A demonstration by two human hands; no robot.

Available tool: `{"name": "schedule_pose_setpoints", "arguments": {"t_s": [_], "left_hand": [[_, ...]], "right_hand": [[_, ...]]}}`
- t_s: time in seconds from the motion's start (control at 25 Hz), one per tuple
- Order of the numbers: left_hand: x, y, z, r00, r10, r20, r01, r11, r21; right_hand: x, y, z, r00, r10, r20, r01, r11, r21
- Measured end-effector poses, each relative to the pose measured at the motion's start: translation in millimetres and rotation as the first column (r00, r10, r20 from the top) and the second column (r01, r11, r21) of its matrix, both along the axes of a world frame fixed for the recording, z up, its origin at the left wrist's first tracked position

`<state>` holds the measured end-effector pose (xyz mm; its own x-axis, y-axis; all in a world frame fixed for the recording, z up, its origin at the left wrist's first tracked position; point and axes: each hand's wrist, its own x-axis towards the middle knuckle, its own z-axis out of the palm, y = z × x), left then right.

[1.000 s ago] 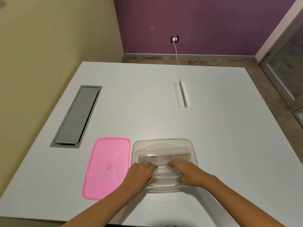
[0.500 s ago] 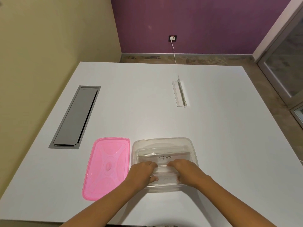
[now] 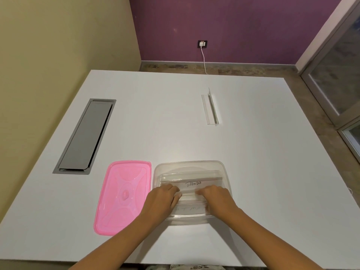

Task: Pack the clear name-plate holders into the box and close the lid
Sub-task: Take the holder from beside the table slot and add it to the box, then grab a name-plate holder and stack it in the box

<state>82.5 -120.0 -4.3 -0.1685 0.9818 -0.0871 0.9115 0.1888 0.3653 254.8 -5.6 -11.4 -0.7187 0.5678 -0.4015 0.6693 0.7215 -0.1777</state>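
A clear plastic box (image 3: 191, 164) sits near the table's front edge. Inside it lie clear name-plate holders; one (image 3: 194, 183) carries a card reading "PANDA". My left hand (image 3: 162, 201) and my right hand (image 3: 216, 199) are both inside the box, fingers curled on a clear holder (image 3: 190, 197) in front of the PANDA one. Another clear holder (image 3: 210, 109) lies alone farther back on the table. The pink lid (image 3: 122, 195) lies flat just left of the box.
The white table (image 3: 272, 172) has a grey cable hatch (image 3: 85, 137) set into its left side. A yellow wall runs along the left. Beyond the far edge are a purple wall with a socket and white cable (image 3: 203, 55), and a glass door at the right.
Both hands stay on the holder in the box, barely shifting. The view has drifted slightly; nothing else on the table has moved.
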Motion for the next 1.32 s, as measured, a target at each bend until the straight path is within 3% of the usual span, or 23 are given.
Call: {"name": "schedule_pose_setpoints", "arguments": {"t_s": [0.24,0.56,0.84,1.04,1.16,1.32], "left_hand": [[3,-2,-4,0.999,-0.028,-0.046,0.029,0.999,0.016],[2,-3,8,0.998,0.031,0.053,-0.036,0.996,0.079],[13,18,23,0.998,0.059,0.018,-0.062,0.979,0.193],[15,50,25,0.998,0.055,0.009,-0.056,0.977,0.208],[4,69,19,0.998,0.063,-0.016,-0.059,0.984,0.169],[-16,87,10,0.999,0.052,0.011,-0.052,0.999,0.009]], "right_hand": [[-2,2,-1,0.999,0.011,0.034,-0.011,1.000,0.014],[10,4,14,0.999,0.005,-0.034,-0.007,0.997,-0.076],[3,35,60,0.908,-0.119,-0.401,0.167,0.982,0.085],[-31,107,71,0.794,-0.238,-0.559,0.341,0.936,0.085],[-56,163,59,0.817,-0.292,-0.497,0.382,0.920,0.088],[-81,236,35,0.844,-0.422,-0.330,0.461,0.886,0.045]]}}
